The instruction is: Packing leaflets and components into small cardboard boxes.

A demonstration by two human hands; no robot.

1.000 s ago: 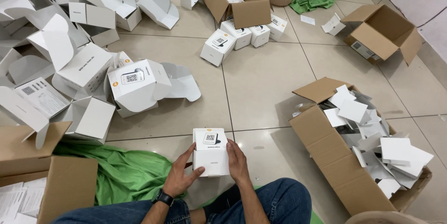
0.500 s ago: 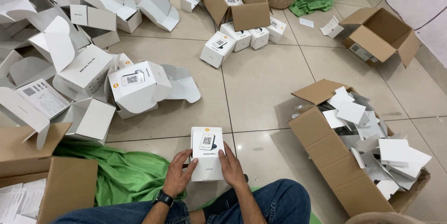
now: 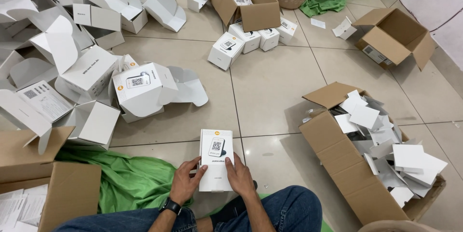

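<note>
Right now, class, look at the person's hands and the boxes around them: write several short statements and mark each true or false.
1. Both hands, left hand and right hand, rest on a small white box. True.
2. The white box stands on a table. False: it lies on the tiled floor.
3. A green cloth lies beside the left hand. True.
4. The cardboard box on the right holds bottles. False: it holds white card pieces.

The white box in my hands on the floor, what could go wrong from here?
The white box is pinched only at its lower edges by the left hand and right hand, so it could slip or tip. The green cloth and the open empty boxes crowd the left side, inviting mix-ups.
</note>
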